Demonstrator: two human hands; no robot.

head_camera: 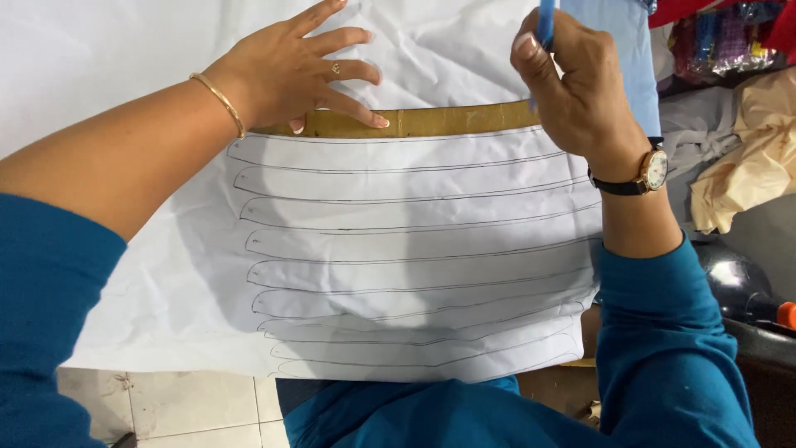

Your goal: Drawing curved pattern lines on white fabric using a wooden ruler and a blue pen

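White paper (398, 249) covers the worktop; left hand (286, 70) fingers spread, right hand (580, 91) pinching a blue pen (546, 21).

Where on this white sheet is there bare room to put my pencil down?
Free: the blank white sheet above the left hand, and the strip left of the traced outlines. Crowded: the brown template under the left hand, the right hand with the blue pen, and the clutter at right.
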